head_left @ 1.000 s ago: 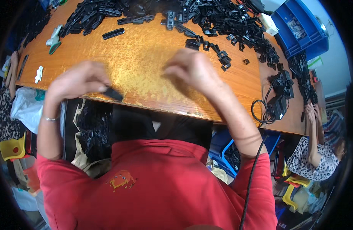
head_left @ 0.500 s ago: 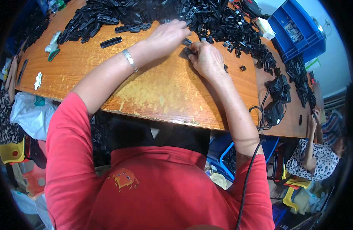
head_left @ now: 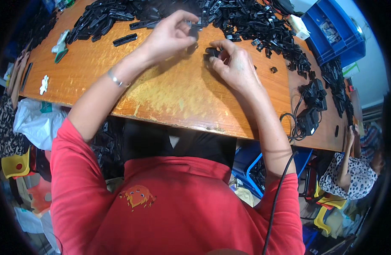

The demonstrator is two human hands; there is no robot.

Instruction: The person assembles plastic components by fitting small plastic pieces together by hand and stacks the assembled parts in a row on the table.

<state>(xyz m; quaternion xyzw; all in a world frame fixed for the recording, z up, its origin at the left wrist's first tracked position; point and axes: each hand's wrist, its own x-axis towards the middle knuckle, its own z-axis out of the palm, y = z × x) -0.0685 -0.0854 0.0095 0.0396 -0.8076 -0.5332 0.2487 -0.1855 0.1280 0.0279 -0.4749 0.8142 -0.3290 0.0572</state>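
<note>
My left hand is raised over the table before the heap, thumb and fingers curled round a dark plastic part that is partly blurred. To its right, my right hand pinches a small black plastic piece between thumb and forefinger, just above the wood. The two hands are apart. Beyond them spreads a heap of long black plastic parts, with a mass of small black plastic pieces on its right side. One long black part lies alone left of my left hand.
On the wooden table lie a white glove at left and black power adapters with cables at right. A blue bin stands at the back right. Other people work at both ends; one wears a spotted top.
My hands have drawn apart. The left has moved left and up with a dark part; the right has turned slightly and holds a small black piece. The view has shifted a little.
</note>
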